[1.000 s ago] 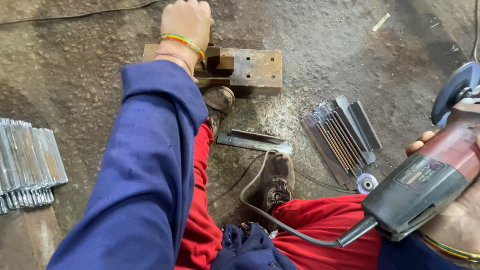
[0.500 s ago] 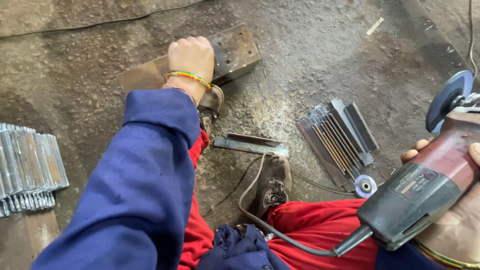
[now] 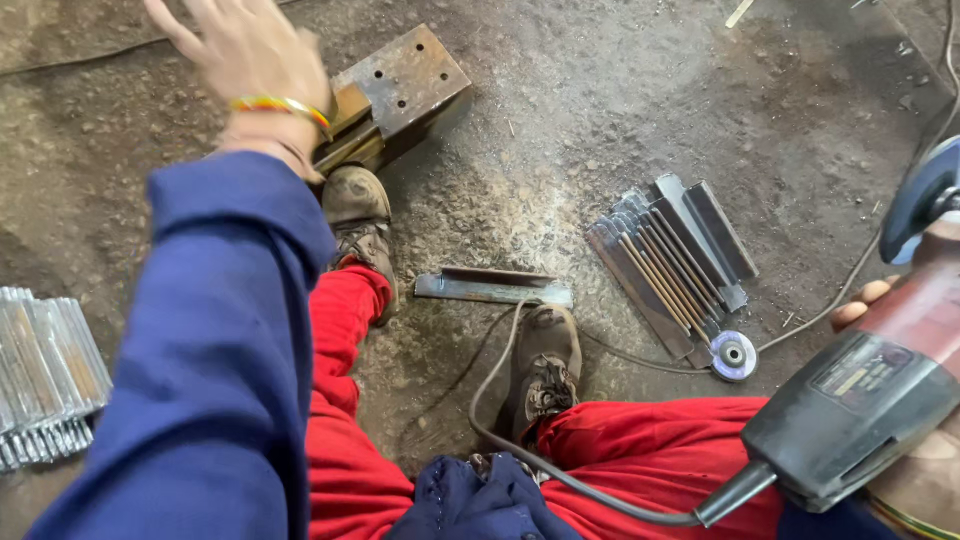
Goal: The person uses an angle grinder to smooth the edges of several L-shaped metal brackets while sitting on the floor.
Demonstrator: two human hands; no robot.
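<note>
Concrete floor [image 3: 600,130], rough, stained and dust-strewn.

Metal block [image 3: 400,85] lies ahead, angle piece [image 3: 492,287] between boots, strips [image 3: 672,262] right.

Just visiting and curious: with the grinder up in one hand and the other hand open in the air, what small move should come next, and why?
Probably bring the left hand back down onto the holed metal block. That hand is open and off the block, which lies tilted by the left boot, while the right hand holds the grinder clear of the floor. Steadying the block before grinding seems sensible.
</note>
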